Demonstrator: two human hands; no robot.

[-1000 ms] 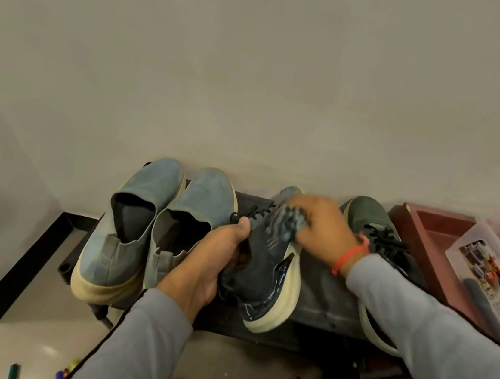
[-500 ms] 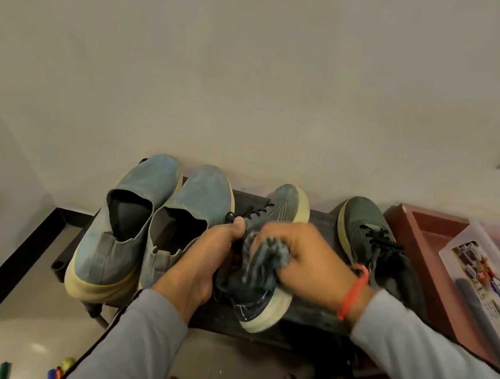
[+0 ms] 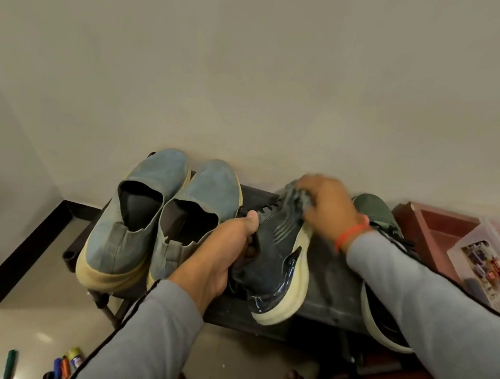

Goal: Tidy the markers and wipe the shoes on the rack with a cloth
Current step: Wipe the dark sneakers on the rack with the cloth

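- Markers point(image 3: 63, 368) lie on the pale glossy floor tiles point(image 3: 4, 332) at the lower left of the frame, several colours bunched together, with a green one point(image 3: 10, 364) just apart to their left.
- Black skirting point(image 3: 24, 243) runs along the foot of the plain off-white wall point(image 3: 257, 64), which fills the upper half of the frame.
- Dark rack point(image 3: 332, 281) stands against that wall at centre frame; its top shelf looks dusty.
- Two blue slip-on shoes point(image 3: 131, 222) sit side by side on the left end of the rack, toes to the wall.
- Left hand point(image 3: 218, 254) grips the opening of a dark laced sneaker point(image 3: 274, 264), thumb curled over the collar; the sneaker is tipped onto its side on the shelf.
- Right hand point(image 3: 328, 211), blurred, has its fingers curled round a greyish cloth point(image 3: 296, 196) pressed on the sneaker's toe.
- Green sneaker point(image 3: 375, 211) rests on the rack's right end, mostly hidden by the grey sleeve point(image 3: 418, 298).
- Reddish-brown tray point(image 3: 426, 230) and a clear plastic box point(image 3: 490, 272) sit at the right edge.
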